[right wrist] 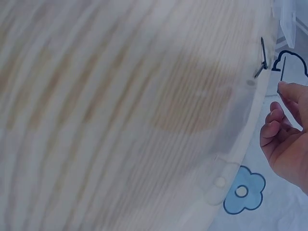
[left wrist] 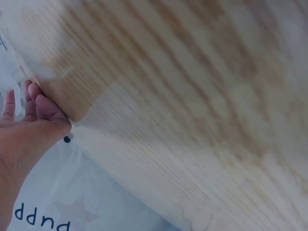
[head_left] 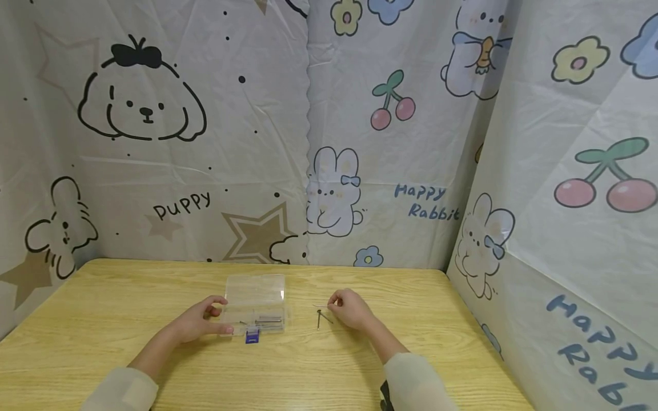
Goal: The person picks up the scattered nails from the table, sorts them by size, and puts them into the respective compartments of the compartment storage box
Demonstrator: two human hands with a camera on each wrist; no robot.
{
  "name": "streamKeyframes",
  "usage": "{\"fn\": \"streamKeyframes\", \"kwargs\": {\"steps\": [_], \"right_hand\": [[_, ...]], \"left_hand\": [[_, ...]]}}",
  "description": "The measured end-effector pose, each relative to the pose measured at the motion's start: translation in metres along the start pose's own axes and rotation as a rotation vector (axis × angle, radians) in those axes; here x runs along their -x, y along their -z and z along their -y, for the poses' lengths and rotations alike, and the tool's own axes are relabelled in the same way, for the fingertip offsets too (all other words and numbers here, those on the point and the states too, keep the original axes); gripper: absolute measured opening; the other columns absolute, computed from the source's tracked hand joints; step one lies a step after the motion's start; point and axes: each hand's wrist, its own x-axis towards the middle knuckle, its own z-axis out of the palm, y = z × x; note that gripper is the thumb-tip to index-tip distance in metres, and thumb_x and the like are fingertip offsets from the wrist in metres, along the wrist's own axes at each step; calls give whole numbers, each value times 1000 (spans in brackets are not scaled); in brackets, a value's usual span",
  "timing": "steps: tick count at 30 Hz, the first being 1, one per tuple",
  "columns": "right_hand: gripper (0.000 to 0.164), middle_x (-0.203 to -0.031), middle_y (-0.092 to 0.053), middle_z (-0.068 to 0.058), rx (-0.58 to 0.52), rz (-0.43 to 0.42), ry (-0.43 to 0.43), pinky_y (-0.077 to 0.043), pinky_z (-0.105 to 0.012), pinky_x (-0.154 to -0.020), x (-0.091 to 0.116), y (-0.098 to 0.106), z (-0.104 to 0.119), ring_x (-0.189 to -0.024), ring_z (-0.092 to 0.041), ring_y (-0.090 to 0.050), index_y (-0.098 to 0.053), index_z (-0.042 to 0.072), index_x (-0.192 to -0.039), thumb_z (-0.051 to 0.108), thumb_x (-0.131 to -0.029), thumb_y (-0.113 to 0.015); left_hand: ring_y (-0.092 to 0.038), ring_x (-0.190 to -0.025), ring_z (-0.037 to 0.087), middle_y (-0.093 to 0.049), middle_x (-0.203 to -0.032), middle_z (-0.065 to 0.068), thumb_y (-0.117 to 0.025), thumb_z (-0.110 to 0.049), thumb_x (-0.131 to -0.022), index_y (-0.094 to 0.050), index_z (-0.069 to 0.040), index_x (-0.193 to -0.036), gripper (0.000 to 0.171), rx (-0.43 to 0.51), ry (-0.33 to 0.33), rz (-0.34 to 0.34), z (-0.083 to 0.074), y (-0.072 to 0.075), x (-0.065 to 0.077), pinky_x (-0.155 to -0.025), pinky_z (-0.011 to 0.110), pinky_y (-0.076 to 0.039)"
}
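A clear plastic box (head_left: pixel 254 291) stands on the table with its lid raised and a blue latch (head_left: pixel 252 335) at the front. Several metal nails (head_left: pixel 269 321) lie in its right part. My left hand (head_left: pixel 197 321) grips the box's left side, thumb at the front corner and fingers farther back; the left wrist view shows this hand (left wrist: pixel 36 120) only at its edge. To the right of the box, my right hand (head_left: pixel 351 310) pinches one thin nail (right wrist: pixel 282 71) between thumb and forefinger. Just beside it, loose nails (head_left: pixel 319 321) lie crossed on the wood.
The wooden table (head_left: pixel 288 377) reaches back to a hanging printed cloth (head_left: pixel 257 171) with cartoon animals. Another cloth panel (head_left: pixel 560 240) borders the table's right side.
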Motion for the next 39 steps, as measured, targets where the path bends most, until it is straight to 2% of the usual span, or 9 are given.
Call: {"fn": "streamKeyframes", "kwargs": {"steps": [6, 13, 20, 39], "right_hand": [[9, -78, -52, -1, -24, 1, 12, -37, -24, -61, -5, -4, 8, -70, -12, -44, -66, 8, -90, 14, -90, -60], [10, -72, -49, 1, -57, -29, 73, -36, -24, -58, -7, -6, 21, -64, -11, -43, -65, 8, -86, 13, -90, -58], [9, -73, -50, 0, -65, -1, 12, -36, -24, -58, -13, -16, 31, -65, -11, -43, -65, 7, -89, 14, -91, -59], [11, -73, -49, 3, -102, 27, 45, -36, -22, -57, -19, -35, 63, -65, -9, -43, -67, 9, -90, 16, -91, -59]], "left_hand": [[-44, -115, 39, -45, -123, 26, -75, -34, -78, -36, -1, -134, 75, -3, -5, -1, 1, -1, 0, -91, 49, -42], [-45, -114, 38, -46, -122, 26, -76, -34, -78, -36, -1, -134, 76, -6, -6, -9, -1, -1, 1, -90, 49, -42], [-45, -113, 37, -46, -121, 25, -76, -33, -78, -36, -1, -134, 76, -4, -6, -6, -2, -1, 0, -90, 46, -42], [-44, -116, 39, -46, -123, 26, -76, -35, -77, -37, -1, -133, 76, -5, -5, -10, -1, -1, 1, -93, 53, -40]]}}
